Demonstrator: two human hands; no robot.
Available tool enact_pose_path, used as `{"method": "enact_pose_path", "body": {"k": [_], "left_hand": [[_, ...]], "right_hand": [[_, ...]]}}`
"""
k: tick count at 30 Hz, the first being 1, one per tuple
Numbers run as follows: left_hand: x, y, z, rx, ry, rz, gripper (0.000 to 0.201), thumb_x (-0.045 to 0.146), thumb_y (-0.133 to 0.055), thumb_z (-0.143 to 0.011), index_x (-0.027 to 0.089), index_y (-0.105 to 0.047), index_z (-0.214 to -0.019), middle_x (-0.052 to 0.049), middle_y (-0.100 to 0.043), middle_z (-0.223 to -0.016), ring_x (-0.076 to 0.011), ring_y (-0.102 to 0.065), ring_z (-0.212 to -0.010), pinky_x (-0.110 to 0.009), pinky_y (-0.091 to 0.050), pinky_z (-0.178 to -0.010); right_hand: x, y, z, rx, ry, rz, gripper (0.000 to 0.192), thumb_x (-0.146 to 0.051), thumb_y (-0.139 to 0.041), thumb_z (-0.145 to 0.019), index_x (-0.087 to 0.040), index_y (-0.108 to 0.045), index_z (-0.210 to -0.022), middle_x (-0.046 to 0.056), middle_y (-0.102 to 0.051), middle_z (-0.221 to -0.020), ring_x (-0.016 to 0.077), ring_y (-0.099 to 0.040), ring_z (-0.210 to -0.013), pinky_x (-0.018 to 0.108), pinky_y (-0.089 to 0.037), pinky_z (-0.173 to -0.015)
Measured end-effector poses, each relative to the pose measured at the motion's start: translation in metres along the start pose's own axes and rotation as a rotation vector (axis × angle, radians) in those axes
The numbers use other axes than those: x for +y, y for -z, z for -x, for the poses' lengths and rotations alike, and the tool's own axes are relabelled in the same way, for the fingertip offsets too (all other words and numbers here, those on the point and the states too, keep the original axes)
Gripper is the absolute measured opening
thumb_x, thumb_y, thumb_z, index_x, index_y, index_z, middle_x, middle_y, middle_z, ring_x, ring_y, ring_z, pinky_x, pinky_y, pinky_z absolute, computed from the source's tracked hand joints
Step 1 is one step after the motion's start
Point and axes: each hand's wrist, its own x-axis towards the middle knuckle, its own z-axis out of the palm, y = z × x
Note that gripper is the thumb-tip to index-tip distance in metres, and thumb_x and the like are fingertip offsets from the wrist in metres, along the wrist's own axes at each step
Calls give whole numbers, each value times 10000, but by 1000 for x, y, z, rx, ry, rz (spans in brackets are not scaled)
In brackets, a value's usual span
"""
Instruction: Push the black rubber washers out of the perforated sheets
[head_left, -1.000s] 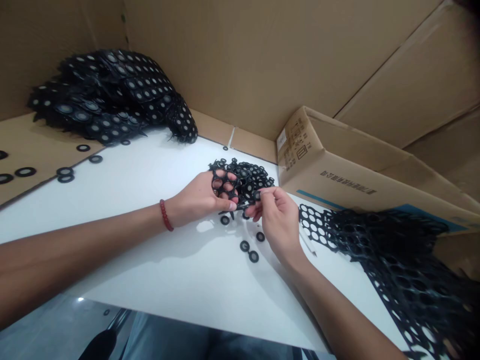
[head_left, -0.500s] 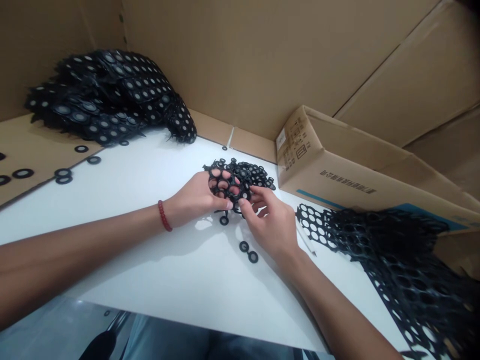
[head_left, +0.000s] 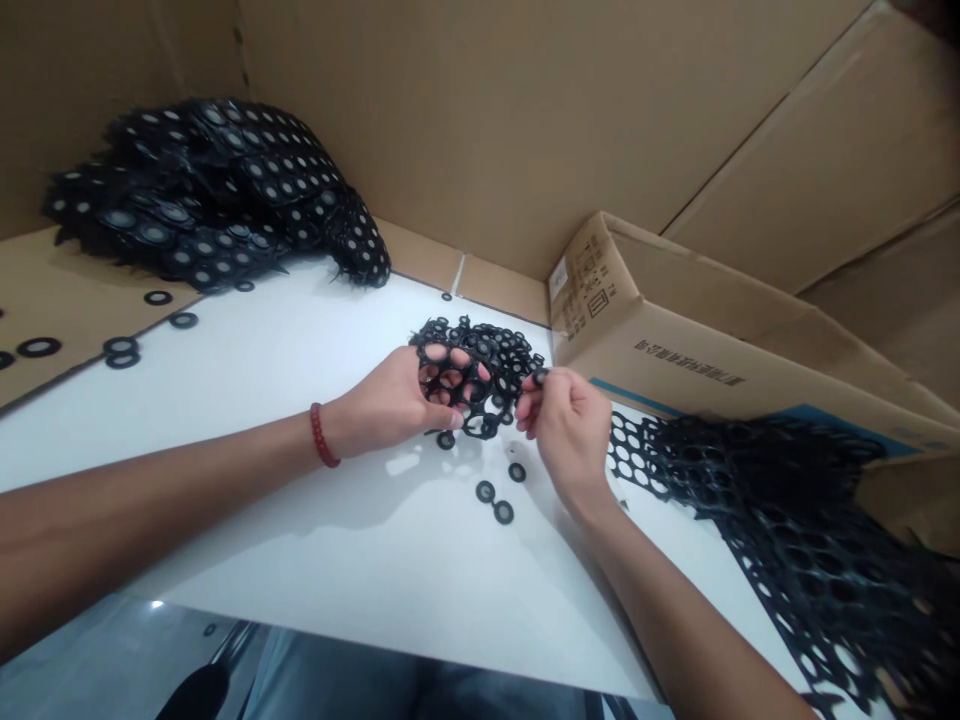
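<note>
My left hand (head_left: 390, 405), a red bead bracelet on its wrist, grips a black rubber sheet (head_left: 459, 378) punched full of round holes, held just above the white table (head_left: 300, 400). My right hand (head_left: 566, 425) is pinched at the sheet's right edge, its fingertips closed on a small black ring (head_left: 537, 377). Three loose black rings lie on the table below the hands, one (head_left: 517, 472) nearest my right hand and two more (head_left: 494, 502) a little closer to me. Behind the sheet sits a small heap of black rings (head_left: 502, 345).
A large pile of unpunched black sheets (head_left: 217, 195) lies at the back left. Emptied, holed sheets (head_left: 787, 510) spread at the right beside a tilted cardboard box (head_left: 675, 330). Loose rings (head_left: 120, 350) dot the cardboard at left. Cardboard walls enclose the back.
My right hand moved in onto the sheet, then pulled back to the right and up with a ring pinched in its fingers. My left hand kept hold of the sheet.
</note>
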Motion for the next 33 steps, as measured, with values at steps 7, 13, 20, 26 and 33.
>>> {"method": "enact_pose_path", "body": {"k": [7, 13, 20, 26, 33], "left_hand": [[-1, 2, -2, 41, 10, 72, 364, 46, -676, -589, 146, -525, -904, -36, -601, -879, -141, -575, -782, -278, -476, -664], [-5, -1, -1, -42, 22, 62, 343, 52, -665, -618, 158, -519, -911, -23, -619, -880, -137, -597, -805, -279, -487, -712], [-4, 1, 0, -103, -10, 14, 303, 44, -643, -616, 157, -548, -880, 8, -593, -809, -110, -572, -762, -240, -479, -680], [-3, 3, -3, -54, -35, 10, 301, 23, -621, -614, 166, -524, -861, 9, -575, -816, -98, -546, -733, -233, -484, -653], [-9, 2, 0, -109, -34, 46, 291, 63, -651, -651, 168, -524, -891, 2, -604, -818, -120, -585, -801, -246, -489, -692]], "right_hand": [[10, 11, -15, -31, 226, 426, 240, -301, -475, -815, -204, -664, -926, 85, -606, -1033, 210, -595, -881, 347, -475, -726], [0, -4, 7, -233, 231, 225, 271, -347, -521, -831, -215, -571, -1063, -2, -617, -774, 142, -576, -677, 269, -465, -628], [4, -3, 6, -215, 176, 141, 193, -272, -446, -859, -194, -621, -881, -17, -606, -629, 113, -556, -559, 228, -436, -554], [-3, 11, -6, -117, 99, -79, 235, -332, -403, -891, -189, -576, -821, -24, -561, -568, 109, -510, -495, 226, -424, -483], [-11, -1, 16, -228, 178, 230, 181, -333, -586, -794, -223, -570, -937, -43, -579, -639, 111, -535, -586, 245, -419, -579]]}}
